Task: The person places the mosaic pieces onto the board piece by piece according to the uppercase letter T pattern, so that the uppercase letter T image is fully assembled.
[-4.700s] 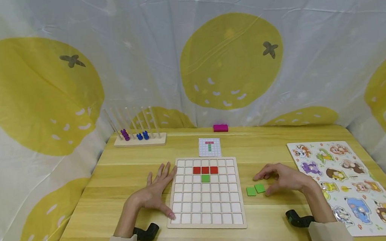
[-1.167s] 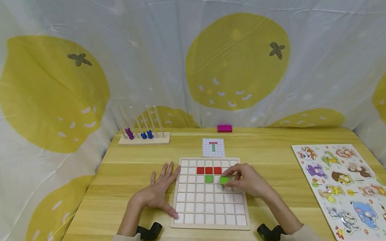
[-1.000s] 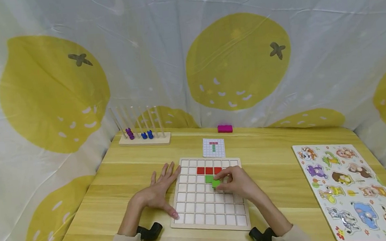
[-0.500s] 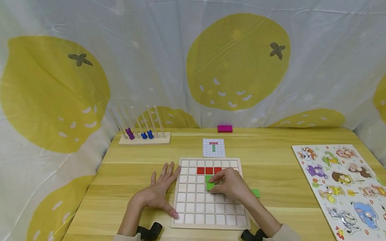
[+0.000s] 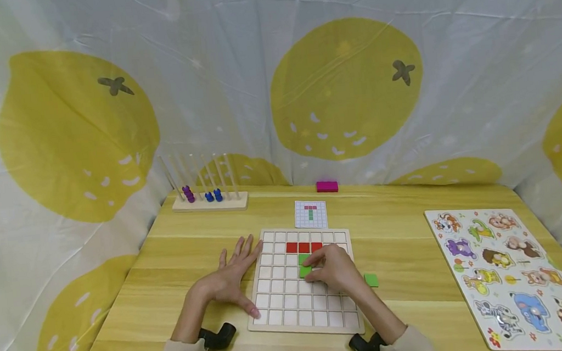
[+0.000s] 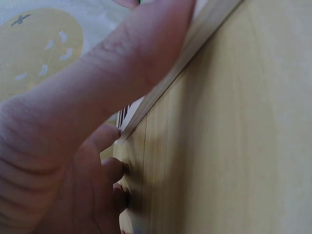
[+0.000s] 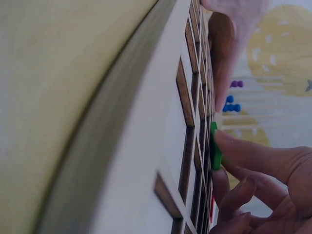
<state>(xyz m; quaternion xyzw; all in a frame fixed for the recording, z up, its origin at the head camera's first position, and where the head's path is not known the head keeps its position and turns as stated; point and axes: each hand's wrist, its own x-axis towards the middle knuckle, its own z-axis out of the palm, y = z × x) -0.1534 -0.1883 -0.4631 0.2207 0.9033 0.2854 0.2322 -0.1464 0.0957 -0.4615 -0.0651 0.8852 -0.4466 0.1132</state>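
A wooden grid board (image 5: pixel 291 302) with white squares lies on the table. It bears a row of red tiles (image 5: pixel 304 247) and a green tile (image 5: pixel 304 259) below the middle one. My right hand (image 5: pixel 339 267) pinches a second green tile (image 5: pixel 305 272) between thumb and finger, over the square just below. That tile (image 7: pixel 216 146) looks slightly raised in the right wrist view. My left hand (image 5: pixel 227 279) is spread at the board's left side, thumb on its near left corner and fingertips at its far left edge. Another green tile (image 5: pixel 371 280) lies right of the board.
Behind the board lies a card (image 5: pixel 310 214) printed with a red and green T. A peg stand (image 5: pixel 210 203) with purple and blue pieces is at back left, a magenta block (image 5: pixel 327 187) at the back edge. An animal puzzle board (image 5: pixel 512 276) lies right.
My right hand has gone from the loose tiles at the right to the board with one green tile, then left to below the placed green one. The left hand stays put.
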